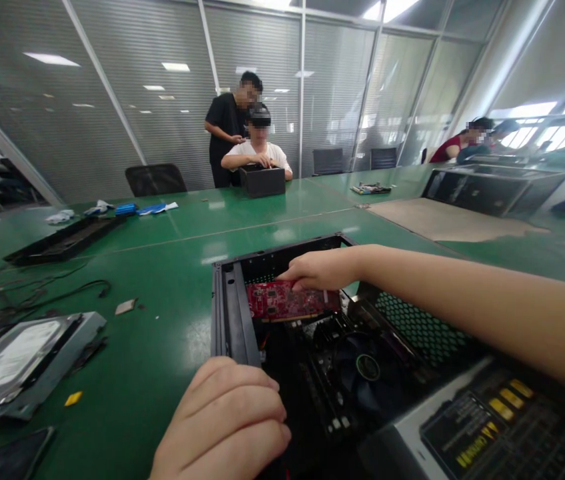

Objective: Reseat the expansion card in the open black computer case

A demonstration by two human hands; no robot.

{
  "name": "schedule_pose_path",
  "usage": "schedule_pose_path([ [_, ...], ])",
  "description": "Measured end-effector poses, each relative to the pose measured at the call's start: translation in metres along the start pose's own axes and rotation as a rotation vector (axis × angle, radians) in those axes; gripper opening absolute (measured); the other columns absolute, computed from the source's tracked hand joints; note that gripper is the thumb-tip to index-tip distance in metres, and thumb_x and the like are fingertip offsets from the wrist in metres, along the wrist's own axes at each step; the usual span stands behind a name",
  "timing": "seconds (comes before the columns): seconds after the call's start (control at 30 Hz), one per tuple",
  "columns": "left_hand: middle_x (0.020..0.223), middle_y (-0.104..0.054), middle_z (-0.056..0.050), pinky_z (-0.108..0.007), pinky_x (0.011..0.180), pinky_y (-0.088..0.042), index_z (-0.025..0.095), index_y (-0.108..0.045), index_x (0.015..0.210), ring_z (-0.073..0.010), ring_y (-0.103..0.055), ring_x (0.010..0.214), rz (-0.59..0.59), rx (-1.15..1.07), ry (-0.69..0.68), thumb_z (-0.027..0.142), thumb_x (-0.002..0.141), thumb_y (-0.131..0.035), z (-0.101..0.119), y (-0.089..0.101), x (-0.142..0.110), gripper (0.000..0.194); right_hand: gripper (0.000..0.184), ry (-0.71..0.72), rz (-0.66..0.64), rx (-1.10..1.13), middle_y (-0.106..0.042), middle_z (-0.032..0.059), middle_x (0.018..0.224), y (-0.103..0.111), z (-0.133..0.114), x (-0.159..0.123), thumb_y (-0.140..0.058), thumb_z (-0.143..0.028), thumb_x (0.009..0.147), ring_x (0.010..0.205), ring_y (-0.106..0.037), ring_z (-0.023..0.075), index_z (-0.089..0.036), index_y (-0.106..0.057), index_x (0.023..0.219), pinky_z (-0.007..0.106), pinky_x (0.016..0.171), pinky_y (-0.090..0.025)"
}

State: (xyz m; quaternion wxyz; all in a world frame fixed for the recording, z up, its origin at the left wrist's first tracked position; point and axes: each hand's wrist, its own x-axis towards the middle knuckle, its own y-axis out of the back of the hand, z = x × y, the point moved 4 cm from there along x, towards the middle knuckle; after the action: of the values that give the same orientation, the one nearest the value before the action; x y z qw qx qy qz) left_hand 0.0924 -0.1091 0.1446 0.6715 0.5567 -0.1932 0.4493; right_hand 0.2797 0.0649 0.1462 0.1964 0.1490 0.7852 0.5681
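Observation:
An open black computer case [230, 313] lies on the green table [162, 267] in front of me. My right hand [320, 270] reaches across it, fingers closed on the top edge of a red circuit card [282, 301] standing in the far part of the case. My left hand [225, 423] rests curled on the near edge of the case, fingers wrapped over the rim. Below the card sit a round black fan [367, 367] and the board. A power supply with yellow labels [502, 413] fills the near right corner.
A hard drive in a metal bracket [17, 363] lies at the left, with loose black cables [37, 297] behind it. A black side panel [62, 240] lies farther back. Two people work at a black box [262, 180] across the table; another case [492, 190] stands at the right.

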Motion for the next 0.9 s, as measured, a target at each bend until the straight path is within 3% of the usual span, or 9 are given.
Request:
schedule_pose_path([
  [0.13,0.084,-0.074,-0.003,-0.034,0.082,-0.053,0.019,-0.066,0.093,-0.0196,-0.069,0.086,-0.049,0.038,-0.059,0.032,0.101,-0.048,-0.001,0.002,0.002,0.024,0.034,-0.040,0.076,-0.037,-0.068,0.0093,0.111,0.006,-0.002,-0.001,-0.054,-0.023,0.094,0.097,-0.061,0.0194,-0.016,-0.061,0.127,0.029,0.084,-0.044],
  [0.3,0.081,-0.074,-0.002,-0.034,0.082,-0.053,0.020,-0.066,0.092,-0.0195,-0.069,0.085,-0.059,0.046,-0.067,0.031,0.101,-0.048,-0.002,0.003,0.004,0.023,0.025,-0.316,0.207,-0.350,-0.068,0.0085,0.106,0.018,-0.001,-0.004,-0.063,-0.020,0.085,0.090,-0.064,0.0224,-0.018,-0.065,0.110,0.031,0.071,-0.045],
  [0.53,0.081,-0.073,-0.003,-0.035,0.077,-0.055,0.020,-0.066,0.092,-0.0211,-0.069,0.083,-0.066,0.020,-0.054,0.035,0.099,-0.051,-0.002,0.002,0.003,0.023,0.018,-0.398,0.143,-0.628,-0.068,0.0129,0.098,0.012,-0.010,0.000,-0.047,-0.012,0.093,0.084,-0.068,0.0231,-0.014,-0.063,0.102,0.031,0.067,-0.048],
  [0.73,0.082,-0.073,-0.005,-0.037,0.075,-0.053,0.023,-0.067,0.093,-0.0234,-0.068,0.082,-0.084,-0.032,0.058,0.037,0.101,-0.041,0.002,0.003,0.005,0.030,0.021,-0.381,0.118,-0.663,-0.069,0.0160,0.098,0.003,-0.012,0.005,-0.047,-0.010,0.091,0.086,-0.070,0.0257,-0.012,-0.067,0.099,0.033,0.070,-0.052],
  [0.9,0.082,-0.068,-0.006,-0.037,0.077,-0.050,0.020,-0.066,0.099,-0.0231,-0.064,0.082,-0.074,-0.072,0.007,0.039,0.099,-0.038,0.008,0.008,0.012,0.033,0.023,-0.385,0.072,-0.659,-0.071,0.0194,0.096,-0.007,-0.006,0.013,-0.049,-0.010,0.089,0.086,-0.071,0.0251,-0.011,-0.070,0.097,0.034,0.073,-0.053],
])
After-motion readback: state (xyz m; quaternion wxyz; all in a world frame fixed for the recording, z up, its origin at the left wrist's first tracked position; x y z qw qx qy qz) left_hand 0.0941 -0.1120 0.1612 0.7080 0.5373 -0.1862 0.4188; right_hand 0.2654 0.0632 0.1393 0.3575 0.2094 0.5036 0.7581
